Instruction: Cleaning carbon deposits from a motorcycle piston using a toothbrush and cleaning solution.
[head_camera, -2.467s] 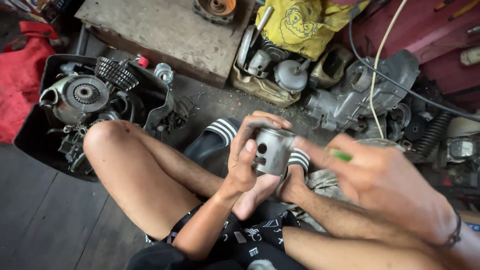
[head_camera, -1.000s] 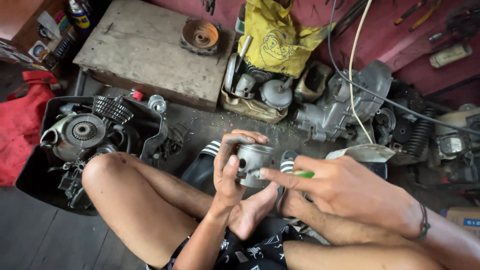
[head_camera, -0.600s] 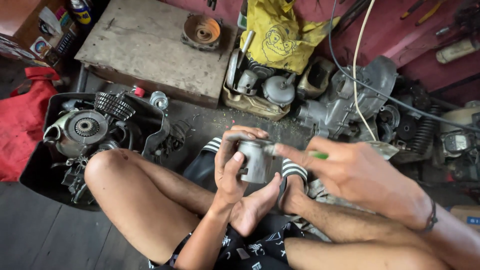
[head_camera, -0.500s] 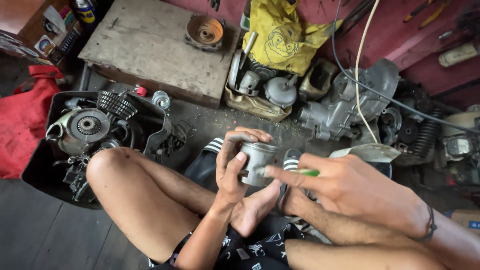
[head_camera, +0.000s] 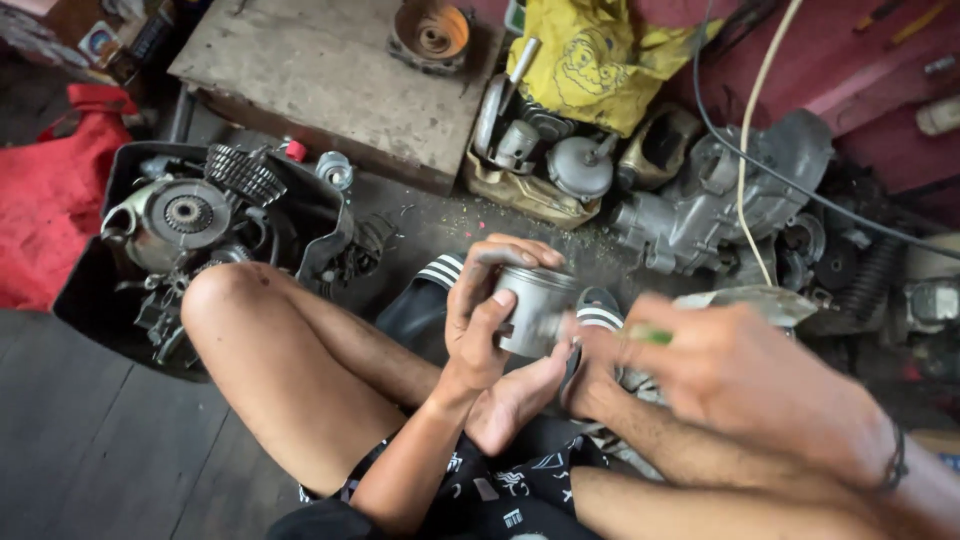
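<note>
Piston in hand, parts bins around us

Our left hand (head_camera: 487, 325) grips the metal piston (head_camera: 535, 308) above our crossed legs; our blurred right hand (head_camera: 745, 375) pinches a green tool (head_camera: 650, 336) beside it. Left of the piston, a black tub (head_camera: 300, 215) holds engine parts.

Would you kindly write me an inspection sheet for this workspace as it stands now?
Surface: dark concrete floor, gritty with debris.
Job's things: grey metal cylindrical piston, gripped by the left hand; small green-tipped tool in the blurred right hand.
Clutter: black plastic tub of engine parts, grey engine casing, yellow bag, red cloth.
Grippers: both hands' fingers closed on their items.
Cables: cream cord, black cable over the casing.
Surroundings: worn wooden platform, red wall.
</note>
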